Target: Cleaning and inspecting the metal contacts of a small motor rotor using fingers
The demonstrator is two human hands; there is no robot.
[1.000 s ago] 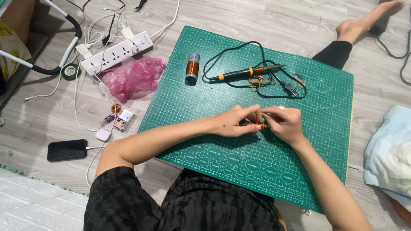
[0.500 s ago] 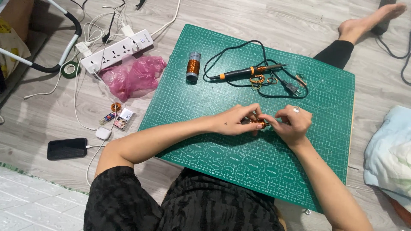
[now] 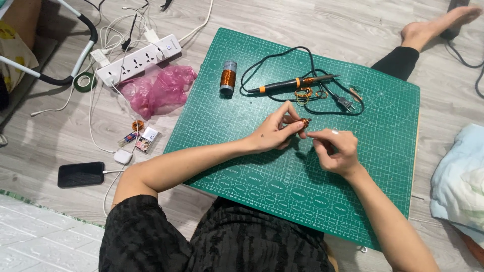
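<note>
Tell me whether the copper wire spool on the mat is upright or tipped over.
Tipped over: the copper wire spool lies on its side on the green cutting mat.

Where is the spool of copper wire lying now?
In the head view, the spool of copper wire stands on the green cutting mat, near its upper left corner, left of the soldering iron and right of the pink plastic bag.

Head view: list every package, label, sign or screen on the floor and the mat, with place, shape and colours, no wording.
Smartphone: on the floor left of the green cutting mat, flat black rectangle, screen dark, white cable plugged in.
Pink plastic bag: floor beside the mat's upper left edge, crumpled, translucent.
Small printed packet: floor below the bag, squarish, white with mixed colours.
No signs visible.
</note>
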